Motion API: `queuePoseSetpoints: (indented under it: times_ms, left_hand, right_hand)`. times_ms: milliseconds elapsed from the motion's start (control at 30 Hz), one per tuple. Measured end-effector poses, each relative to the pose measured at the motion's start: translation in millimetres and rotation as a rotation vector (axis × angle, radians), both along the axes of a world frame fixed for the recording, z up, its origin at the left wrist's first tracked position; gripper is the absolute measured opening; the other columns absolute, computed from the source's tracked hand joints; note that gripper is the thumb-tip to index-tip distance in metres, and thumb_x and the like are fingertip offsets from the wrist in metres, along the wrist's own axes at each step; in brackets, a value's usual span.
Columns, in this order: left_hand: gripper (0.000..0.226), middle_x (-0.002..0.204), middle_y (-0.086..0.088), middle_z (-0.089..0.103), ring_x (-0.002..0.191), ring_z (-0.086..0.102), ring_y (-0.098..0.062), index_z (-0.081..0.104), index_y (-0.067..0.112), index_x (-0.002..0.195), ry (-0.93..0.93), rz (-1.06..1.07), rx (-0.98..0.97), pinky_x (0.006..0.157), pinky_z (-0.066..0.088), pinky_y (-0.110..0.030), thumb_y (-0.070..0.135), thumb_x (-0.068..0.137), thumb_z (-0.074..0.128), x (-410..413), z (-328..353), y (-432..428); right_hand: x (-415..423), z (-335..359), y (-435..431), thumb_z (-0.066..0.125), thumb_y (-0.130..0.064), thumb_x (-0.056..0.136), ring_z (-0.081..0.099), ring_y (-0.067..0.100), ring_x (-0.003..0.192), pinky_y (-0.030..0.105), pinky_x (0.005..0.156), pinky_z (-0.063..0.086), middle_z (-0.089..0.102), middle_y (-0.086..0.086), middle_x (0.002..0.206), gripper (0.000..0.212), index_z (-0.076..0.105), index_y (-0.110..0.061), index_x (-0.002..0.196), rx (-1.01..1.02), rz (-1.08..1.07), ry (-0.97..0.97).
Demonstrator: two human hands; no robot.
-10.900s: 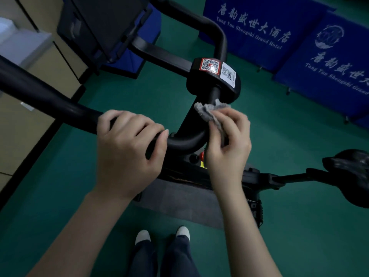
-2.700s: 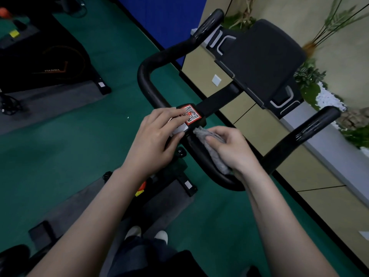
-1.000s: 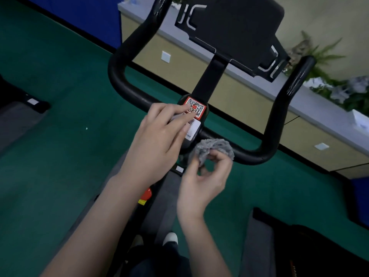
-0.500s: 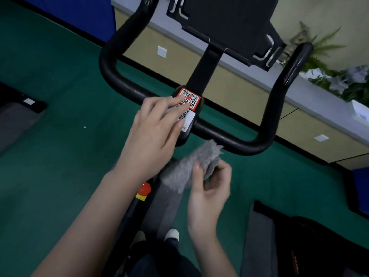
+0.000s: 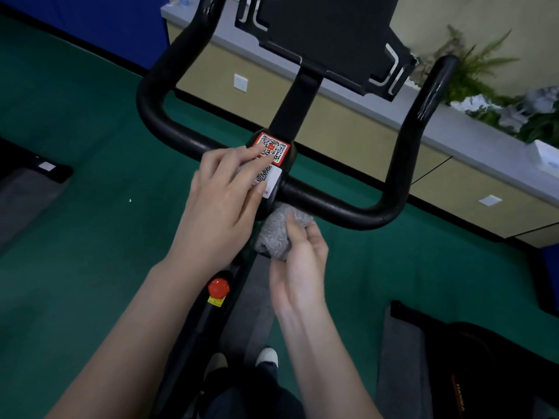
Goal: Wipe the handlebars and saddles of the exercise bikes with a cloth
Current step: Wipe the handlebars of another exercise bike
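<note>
Since half a second ago your right hand (image 5: 298,255) has bunched the cloth (image 5: 279,231) from a loose drape into a wad and lifted it to the underside of the handlebar (image 5: 338,204), just right of the centre clamp. Fingers closed around the grey wad, thumb on top. Your left hand (image 5: 225,195) rests flat, fingers together, on the QR sticker (image 5: 272,148) at the clamp, gripping nothing, just bracing. Progress, judged: middle section by the clamp is being worked now; can't tell from this view whether the upturned left and right grips are wiped. Saddle is out of frame, so presumably still to do. Another bike's base (image 5: 484,358) shows lower right, likely next. Red knob (image 5: 218,288) on the frame below, untouched.
</note>
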State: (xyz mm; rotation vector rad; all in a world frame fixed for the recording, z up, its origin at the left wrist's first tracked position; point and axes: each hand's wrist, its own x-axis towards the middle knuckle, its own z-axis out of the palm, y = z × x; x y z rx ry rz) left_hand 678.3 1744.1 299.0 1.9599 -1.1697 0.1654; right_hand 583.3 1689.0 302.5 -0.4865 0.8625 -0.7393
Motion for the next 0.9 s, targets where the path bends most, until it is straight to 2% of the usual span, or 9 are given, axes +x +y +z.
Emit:
queuePoseSetpoints:
  times_ms: [100,167,267,367,433,533,667,800,900]
  left_hand:
    - [0.037,0.134,-0.001,0.051,0.116,0.036,-0.021,0.055,0.010,0.131,-0.013,0.005,0.003,0.098,0.039,-0.047,0.020,0.097,0.044,-1.1,0.9,-1.4]
    - [0.036,0.133,-0.003,0.052,0.116,0.038,-0.023,0.056,0.009,0.129,-0.048,0.033,0.016,0.096,0.037,-0.045,0.019,0.096,0.046,-2.7,2.8,-2.3]
    - [0.035,0.129,-0.005,0.054,0.116,0.040,-0.025,0.058,0.009,0.125,-0.125,0.050,0.039,0.094,0.031,-0.040,0.023,0.095,0.049,-5.1,7.1,-4.9]
    - [0.034,0.126,-0.004,0.057,0.120,0.044,-0.025,0.061,0.010,0.122,-0.189,-0.027,0.041,0.099,0.029,-0.038,0.025,0.093,0.053,-9.7,12.6,-15.9]
    - [0.034,0.124,-0.003,0.060,0.120,0.048,-0.024,0.063,0.009,0.120,-0.199,-0.092,0.050,0.102,0.029,-0.037,0.027,0.093,0.054,-15.3,16.3,-27.8]
    - [0.033,0.112,-0.002,0.066,0.113,0.056,-0.025,0.067,0.010,0.114,-0.269,-0.118,0.072,0.101,0.031,-0.035,0.031,0.093,0.055,-19.5,16.0,-40.3]
    - [0.034,0.100,0.003,0.069,0.104,0.060,-0.022,0.071,0.014,0.104,-0.364,-0.091,0.078,0.102,0.032,-0.035,0.041,0.093,0.055,-17.6,8.2,-42.4]
    - [0.036,0.097,0.005,0.068,0.101,0.060,-0.020,0.072,0.017,0.102,-0.394,-0.065,0.066,0.102,0.032,-0.035,0.047,0.092,0.056,-17.1,4.2,-45.2]
    - [0.035,0.096,0.006,0.068,0.100,0.060,-0.020,0.072,0.018,0.101,-0.398,-0.052,0.053,0.101,0.033,-0.035,0.048,0.091,0.058,-17.7,2.8,-46.0]
  right_hand:
    - [-7.8,2.8,-9.5,0.048,0.009,0.091,0.063,0.022,0.093,0.033,0.088,0.051,0.064,0.020,0.109,0.028,0.054,0.010,0.119,0.043,-0.033,0.015]
    - [-20.4,5.5,-18.0,0.047,0.011,0.090,0.067,0.023,0.091,0.030,0.081,0.056,0.065,0.022,0.110,0.028,0.056,0.012,0.116,0.076,-0.090,-0.004]
    - [-38.3,7.6,-26.5,0.048,0.009,0.090,0.070,0.019,0.086,0.026,0.074,0.058,0.070,0.017,0.105,0.026,0.058,0.008,0.113,0.064,-0.150,-0.017]
    - [-30.1,8.2,-23.3,0.047,0.006,0.092,0.068,0.020,0.085,0.024,0.073,0.056,0.068,0.019,0.101,0.023,0.057,0.009,0.112,0.037,-0.090,-0.013]
    - [-23.7,8.9,-21.4,0.047,0.005,0.092,0.065,0.019,0.077,0.024,0.069,0.056,0.067,0.016,0.090,0.020,0.058,0.010,0.109,0.036,-0.016,0.003]
    - [-35.4,11.2,-30.9,0.049,0.005,0.091,0.064,0.017,0.071,0.023,0.061,0.055,0.064,0.015,0.086,0.022,0.057,0.012,0.110,0.050,-0.016,0.054]
    - [-56.1,12.1,-45.4,0.047,0.009,0.090,0.068,0.014,0.070,0.023,0.063,0.057,0.067,0.012,0.087,0.016,0.062,0.006,0.097,0.001,-0.213,0.074]
    - [-44.4,10.2,-30.9,0.049,0.006,0.092,0.069,0.012,0.072,0.021,0.062,0.055,0.073,0.006,0.080,0.018,0.061,0.007,0.106,-0.002,-0.140,0.067]
    - [-45.4,10.7,-30.0,0.052,0.006,0.090,0.070,0.014,0.074,0.022,0.064,0.056,0.074,0.009,0.082,0.014,0.064,0.005,0.098,0.008,-0.186,0.083]
